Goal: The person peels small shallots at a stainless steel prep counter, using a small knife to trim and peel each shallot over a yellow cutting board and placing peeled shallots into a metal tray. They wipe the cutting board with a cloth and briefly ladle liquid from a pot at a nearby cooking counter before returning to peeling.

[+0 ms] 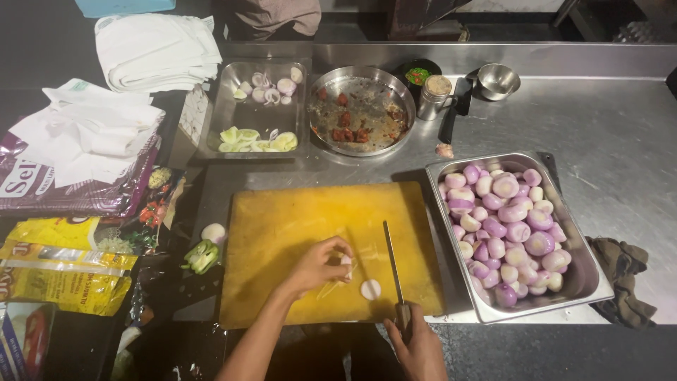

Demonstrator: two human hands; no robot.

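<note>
Board: yellow cutting board (pixel 282 226) at centre, on steel counter (pixel 620 141).
Left hand: left hand (pixel 315 266) on the board, fingertips pinched on a pale onion piece (pixel 346 262).
Onion half: cut onion half (pixel 370 288) flat on the board, just right of the left fingers, just left of the blade.
Knife: knife (pixel 392 262), long axis pointing away from the body, edge beside the onion half.
Right hand: right hand (pixel 417 346) clenched round the knife handle at the board's near edge.
Tray: steel tray (pixel 589 271) of peeled onions (pixel 504 226), right of the board.
</note>
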